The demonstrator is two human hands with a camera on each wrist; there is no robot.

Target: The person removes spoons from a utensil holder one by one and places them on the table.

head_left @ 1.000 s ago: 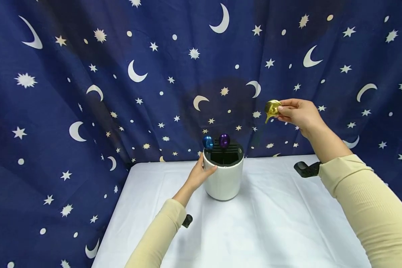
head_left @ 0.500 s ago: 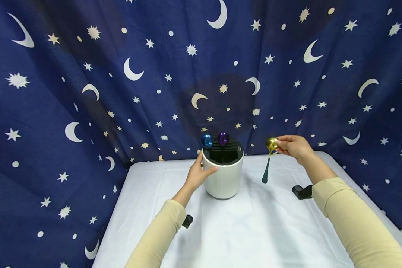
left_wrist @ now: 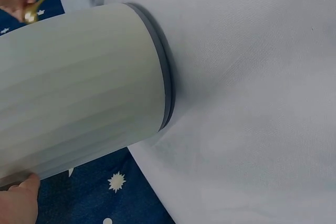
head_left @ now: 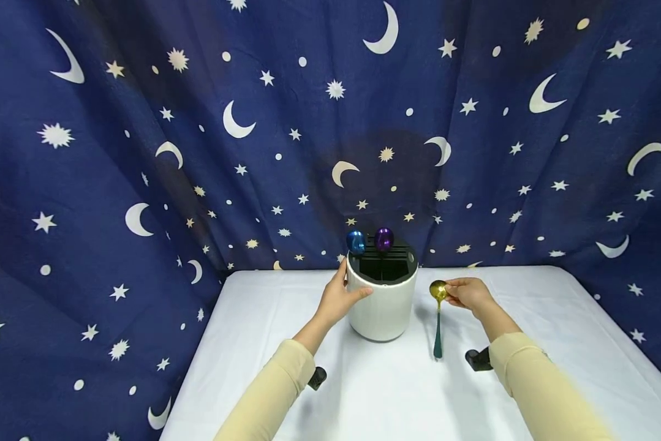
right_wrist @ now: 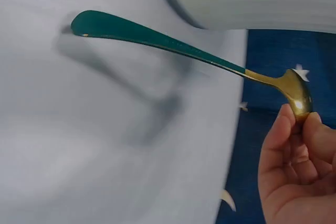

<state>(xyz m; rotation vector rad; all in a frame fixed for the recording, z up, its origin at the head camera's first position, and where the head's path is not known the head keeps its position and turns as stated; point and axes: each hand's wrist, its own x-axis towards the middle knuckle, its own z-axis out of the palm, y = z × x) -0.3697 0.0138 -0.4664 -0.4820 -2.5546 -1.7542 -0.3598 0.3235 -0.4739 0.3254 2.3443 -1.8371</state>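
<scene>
My left hand (head_left: pixel 338 300) grips the white utensil holder (head_left: pixel 382 312) at its left side, thumb over the front near the rim. In the left wrist view part of that hand (left_wrist: pixel 20 203) shows against the holder's ribbed wall (left_wrist: pixel 94 72). Right of the holder, my right hand (head_left: pixel 470 294) pinches a spoon (head_left: pixel 438 318) by its gold bowl. The green handle (right_wrist: pixel 131 32) points down, its end close over the table beside its shadow. In the right wrist view, thumb and fingertips of the right hand (right_wrist: pixel 299 171) meet at the bowl's edge.
A blue spoon (head_left: pixel 356 242) and a purple spoon (head_left: pixel 384 239) stand bowl-up at the back of the holder's black slotted insert (head_left: pixel 402 254). White cloth covers the table (head_left: pixel 385 392). Behind it hangs a dark blue curtain (head_left: pixel 286 73) with moons and stars.
My right hand has come down from high on the right towards the table, and the spoon's handle now hangs below the bowl. The left hand keeps its hold on the utensil holder.
</scene>
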